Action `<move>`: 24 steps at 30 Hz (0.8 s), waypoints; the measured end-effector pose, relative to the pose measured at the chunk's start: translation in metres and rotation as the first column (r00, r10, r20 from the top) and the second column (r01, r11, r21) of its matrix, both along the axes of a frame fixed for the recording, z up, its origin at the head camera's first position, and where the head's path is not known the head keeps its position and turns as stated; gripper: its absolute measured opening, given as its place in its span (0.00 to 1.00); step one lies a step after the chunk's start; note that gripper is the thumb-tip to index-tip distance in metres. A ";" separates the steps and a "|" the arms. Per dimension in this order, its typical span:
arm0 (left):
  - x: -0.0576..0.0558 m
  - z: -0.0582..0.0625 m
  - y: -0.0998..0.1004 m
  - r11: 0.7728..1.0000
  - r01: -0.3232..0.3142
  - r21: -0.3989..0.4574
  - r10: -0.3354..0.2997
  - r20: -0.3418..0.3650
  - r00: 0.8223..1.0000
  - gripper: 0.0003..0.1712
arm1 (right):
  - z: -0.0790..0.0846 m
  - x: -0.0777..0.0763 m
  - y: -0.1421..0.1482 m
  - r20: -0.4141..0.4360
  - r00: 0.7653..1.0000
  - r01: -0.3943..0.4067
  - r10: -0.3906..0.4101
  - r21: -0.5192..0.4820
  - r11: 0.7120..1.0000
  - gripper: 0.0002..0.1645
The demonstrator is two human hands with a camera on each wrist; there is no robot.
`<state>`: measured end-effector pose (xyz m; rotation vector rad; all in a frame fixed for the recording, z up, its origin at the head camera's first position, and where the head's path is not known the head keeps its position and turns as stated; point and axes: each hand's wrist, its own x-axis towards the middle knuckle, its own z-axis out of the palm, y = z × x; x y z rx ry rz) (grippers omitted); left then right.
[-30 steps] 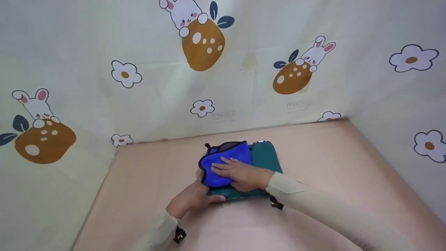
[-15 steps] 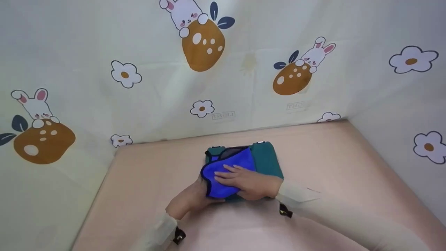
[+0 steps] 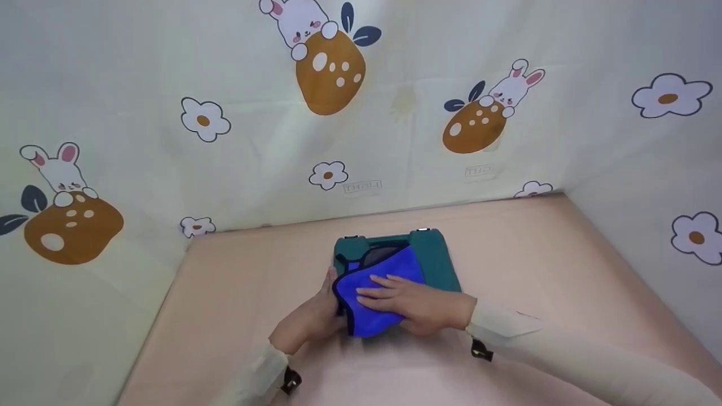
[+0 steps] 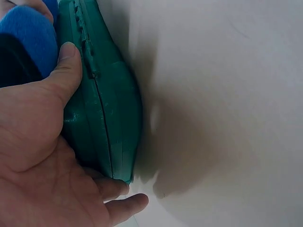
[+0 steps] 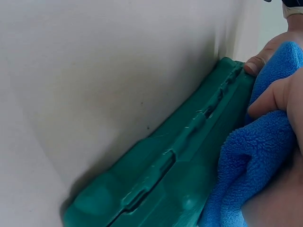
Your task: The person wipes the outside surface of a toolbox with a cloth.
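A green hard plastic case [image 3: 440,262] lies flat, its handle and two latches on the far side. Over its lid is a blue cloth [image 3: 407,264] with black edging; the right wrist view shows a fluffy face on the cloth [image 5: 258,151]. My right hand [image 3: 420,304] presses on the cloth with fingers spread out. At the case's near left corner, my left hand [image 3: 313,316] holds the case, thumb [image 4: 68,71] on the lid side and fingers round the end. The hinged near edge shows in both wrist views; the cloth hides much of the lid.
The case rests on a table with a pale pink cover [image 3: 242,270]. A cream curtain [image 3: 406,158] printed with rabbits and flowers rises behind it and along both sides. Black straps [image 3: 290,380] hang at both wrists.
My right hand and the blue cloth have slid toward the near edge and slightly right, uncovering the case's far left corner and handle. My left hand stays at the left corner.
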<state>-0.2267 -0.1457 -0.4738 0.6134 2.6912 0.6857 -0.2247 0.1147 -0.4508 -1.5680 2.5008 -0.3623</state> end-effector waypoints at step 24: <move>0.001 0.001 0.003 0.999 -0.049 -0.001 0.049 0.063 0.997 0.72 | 0.001 -0.013 0.037 0.089 0.996 0.020 -0.017 -0.030 0.999 0.52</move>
